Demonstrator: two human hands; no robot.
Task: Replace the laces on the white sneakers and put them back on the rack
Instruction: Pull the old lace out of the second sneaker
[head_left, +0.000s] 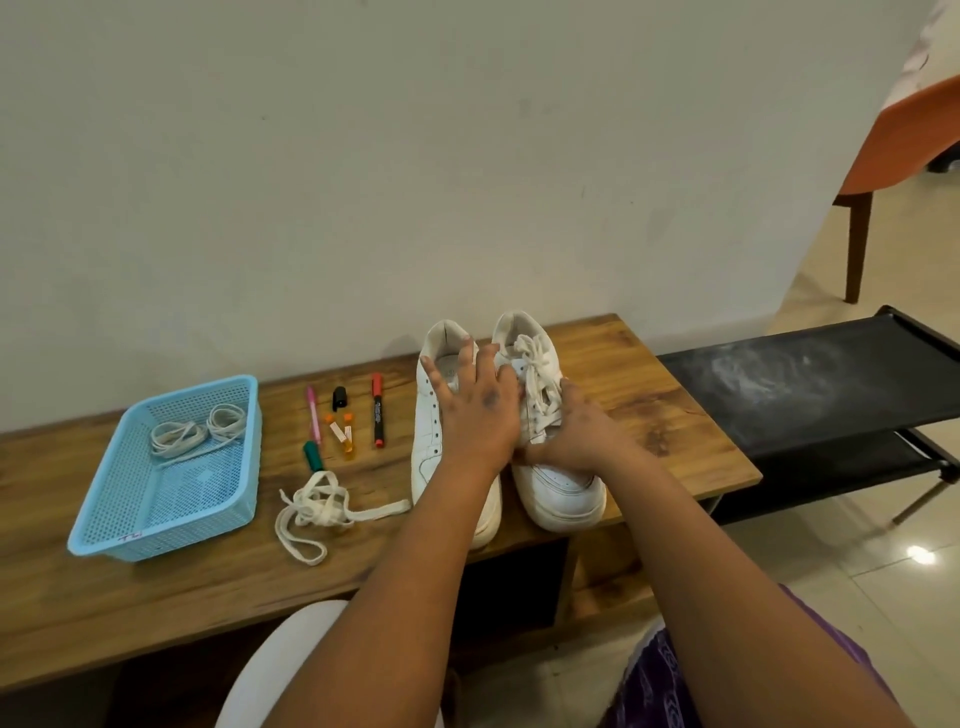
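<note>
Both hands on the sneakers, mid-bench. Left hand (475, 402) lies spread, fingers straight, over the opening and tongue of the left sneaker (441, 431), which has no lace in its eyelets. Right hand (576, 426) sits on the laced right sneaker (558, 467), fingers curled down at the lace (537, 379) near the lower eyelets; looks like a pinch, but the left hand covers the fingertips so can't confirm. Sneakers stand side by side, touching, toes toward the camera, heels near the wall, on the wooden bench (649, 415).

Left of the sneakers: loose white lace (322, 506) in a heap at the bench's front edge. Behind it, red marker (377, 410), pink pen (313, 413), black cap (339, 397), green cap (312, 455), small orange-capped items (343, 434). Further left, blue basket (171, 467) holds two coiled laces (200, 431).

Black rack (810, 384) stands just right of the bench, top shelf dusty. Orange chair (904, 135) far right.
</note>
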